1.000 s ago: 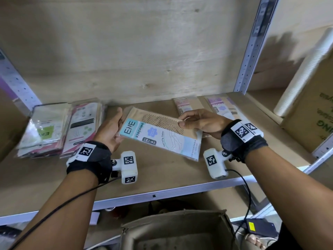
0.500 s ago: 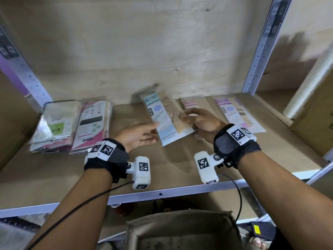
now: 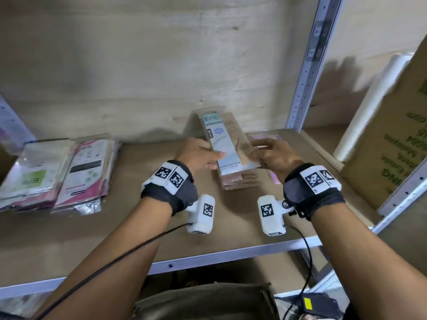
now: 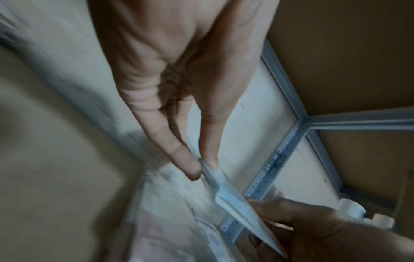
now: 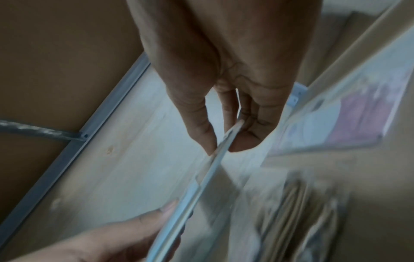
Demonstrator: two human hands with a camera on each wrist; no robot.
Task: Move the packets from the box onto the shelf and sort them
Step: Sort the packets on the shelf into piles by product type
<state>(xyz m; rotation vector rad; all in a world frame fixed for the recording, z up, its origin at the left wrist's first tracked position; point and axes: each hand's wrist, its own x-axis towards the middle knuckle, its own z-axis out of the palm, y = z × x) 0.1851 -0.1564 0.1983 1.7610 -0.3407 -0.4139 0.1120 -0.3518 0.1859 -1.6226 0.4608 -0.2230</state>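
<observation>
A light-blue and beige ENE stocking packet [image 3: 227,139] is held lengthwise, tilted up, just above a stack of similar beige packets [image 3: 240,180] on the wooden shelf [image 3: 129,227]. My left hand [image 3: 215,155] pinches its left edge with thumb on top. My right hand [image 3: 256,153] pinches its right edge. The left wrist view shows thumb and fingers [image 4: 190,164] nipping the packet [image 4: 235,200]. In the right wrist view, the fingertips [image 5: 208,141] clamp the packet's thin edge [image 5: 201,186]. The open cardboard box [image 3: 208,303] sits below the shelf.
Two stacks lie at the shelf's left: green-labelled packets [image 3: 32,174] and pink ones [image 3: 85,172]. A purple packet [image 3: 265,136] lies behind my right hand. A metal upright [image 3: 307,63], a white roll [image 3: 369,112] and a brown carton [image 3: 392,139] stand right.
The packet turned from crosswise to lengthwise and moved right, over the beige stack. My left hand let go half a second ago and now grips it again.
</observation>
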